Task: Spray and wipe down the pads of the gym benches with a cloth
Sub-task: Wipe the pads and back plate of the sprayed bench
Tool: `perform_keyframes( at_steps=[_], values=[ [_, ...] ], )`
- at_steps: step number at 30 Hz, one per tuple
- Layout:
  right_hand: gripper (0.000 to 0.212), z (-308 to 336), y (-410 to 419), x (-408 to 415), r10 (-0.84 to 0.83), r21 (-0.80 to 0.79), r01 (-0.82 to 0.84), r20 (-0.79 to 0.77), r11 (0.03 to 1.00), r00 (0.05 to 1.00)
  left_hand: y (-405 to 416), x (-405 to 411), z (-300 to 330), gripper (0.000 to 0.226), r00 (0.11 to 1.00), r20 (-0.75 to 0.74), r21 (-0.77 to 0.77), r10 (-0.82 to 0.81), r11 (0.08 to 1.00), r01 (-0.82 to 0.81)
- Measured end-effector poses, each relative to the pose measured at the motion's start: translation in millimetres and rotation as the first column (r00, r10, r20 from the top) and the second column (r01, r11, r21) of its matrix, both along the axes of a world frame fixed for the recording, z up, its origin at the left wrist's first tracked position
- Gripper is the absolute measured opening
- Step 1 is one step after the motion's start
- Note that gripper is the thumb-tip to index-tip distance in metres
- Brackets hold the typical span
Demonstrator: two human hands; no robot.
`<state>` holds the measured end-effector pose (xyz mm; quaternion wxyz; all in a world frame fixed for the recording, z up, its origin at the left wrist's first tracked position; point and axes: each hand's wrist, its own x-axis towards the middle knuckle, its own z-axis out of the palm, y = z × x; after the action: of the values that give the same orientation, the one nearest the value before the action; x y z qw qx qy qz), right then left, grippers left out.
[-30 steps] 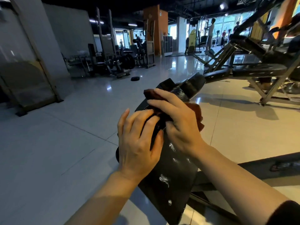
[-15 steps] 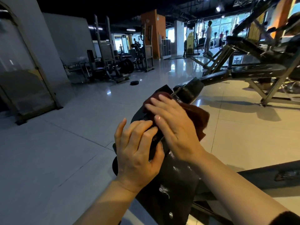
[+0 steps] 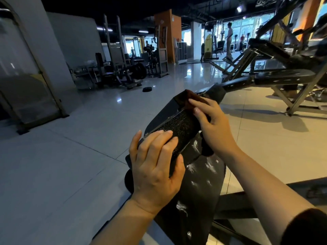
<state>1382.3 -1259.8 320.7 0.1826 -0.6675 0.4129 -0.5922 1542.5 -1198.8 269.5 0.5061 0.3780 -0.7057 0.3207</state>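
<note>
A black bench pad (image 3: 180,126) stands tilted in front of me, its narrow textured edge facing up. My left hand (image 3: 155,167) grips the near end of that edge, fingers over the top and thumb on the right side. My right hand (image 3: 214,128) presses a dark red-brown cloth (image 3: 185,98) onto the far end of the pad with its fingers stretched out. Part of the cloth hangs below the palm. White spray droplets (image 3: 208,165) dot the pad's broad lower face.
Another black bench (image 3: 283,76) on a metal frame stands at the right. A weight plate (image 3: 147,89) lies on the glossy tiled floor. Racks and machines (image 3: 123,68) line the back left, a framed glass panel (image 3: 35,85) stands at far left. A person (image 3: 229,41) stands far back.
My right hand has slid the cloth away from me along the pad's edge to its far end, uncovering the textured surface. My left hand keeps its grip near the same spot.
</note>
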Motion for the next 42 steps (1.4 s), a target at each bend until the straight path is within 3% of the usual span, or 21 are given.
perform_keyframes(
  at_steps=[3, 7, 13, 16, 20, 22, 27, 31, 33, 36, 39, 42],
  values=[
    [0.028, -5, 13, 17, -0.090, -0.040, 0.089, -0.022, 0.995, 0.996, 3, -3, -3, 0.029, 1.000, -0.030, 0.010, -0.004, 1.000, 0.004],
    [0.030, -10, 24, 22, 0.002, -0.163, -0.020, -0.112, 0.986, 0.994, 3, -10, -5, 0.035, 0.997, -0.073, 0.020, -0.016, 1.000, 0.017],
    [0.032, -4, -6, -7, -0.052, 0.073, 0.048, 0.054, 0.996, 0.997, 7, -10, -3, 0.033, 0.995, -0.088, 0.039, -0.042, 0.998, 0.046],
    [0.031, -8, 13, 3, -0.066, -0.017, 0.066, -0.024, 0.998, 0.998, 10, -9, -3, 0.035, 0.995, -0.094, 0.053, -0.037, 0.998, 0.042],
    [0.035, -13, 36, 10, 0.087, -0.144, -0.112, -0.171, 0.983, 0.981, 11, -14, -3, 0.034, 0.991, -0.133, 0.058, -0.021, 0.998, 0.029],
    [0.036, -15, 29, 1, 0.042, -0.168, -0.076, -0.200, 0.983, 0.979, 11, -15, -3, 0.034, 0.990, -0.142, 0.068, -0.018, 0.997, 0.028],
    [0.040, -12, 9, -20, -0.209, 0.040, 0.207, 0.067, 0.978, 0.976, 15, -13, -4, 0.034, 0.992, -0.128, 0.084, -0.023, 0.996, 0.033],
    [0.021, 1, 3, -19, -0.334, -0.004, 0.349, 0.283, 0.937, 0.899, 16, -14, -3, 0.036, 0.991, -0.135, 0.102, -0.019, 0.994, 0.033],
    [0.017, 0, -1, -11, -0.266, 0.018, 0.270, 0.245, 0.963, 0.932, 16, -13, -3, 0.037, 0.992, -0.127, 0.115, -0.018, 0.993, 0.033],
    [0.034, -7, -9, -6, -0.043, 0.120, 0.028, 0.125, 0.992, 0.991, 16, -11, -3, 0.039, 0.994, -0.111, 0.134, -0.016, 0.990, 0.031],
    [0.036, -5, -16, -15, -0.041, 0.192, 0.008, 0.169, 0.981, 0.985, 16, -10, -3, 0.039, 0.993, -0.111, 0.138, -0.026, 0.990, 0.042],
    [0.034, 0, -5, -5, -0.043, 0.107, 0.028, 0.144, 0.994, 0.989, 15, -11, -3, 0.040, 0.993, -0.117, 0.130, -0.019, 0.991, 0.034]
  ],
)
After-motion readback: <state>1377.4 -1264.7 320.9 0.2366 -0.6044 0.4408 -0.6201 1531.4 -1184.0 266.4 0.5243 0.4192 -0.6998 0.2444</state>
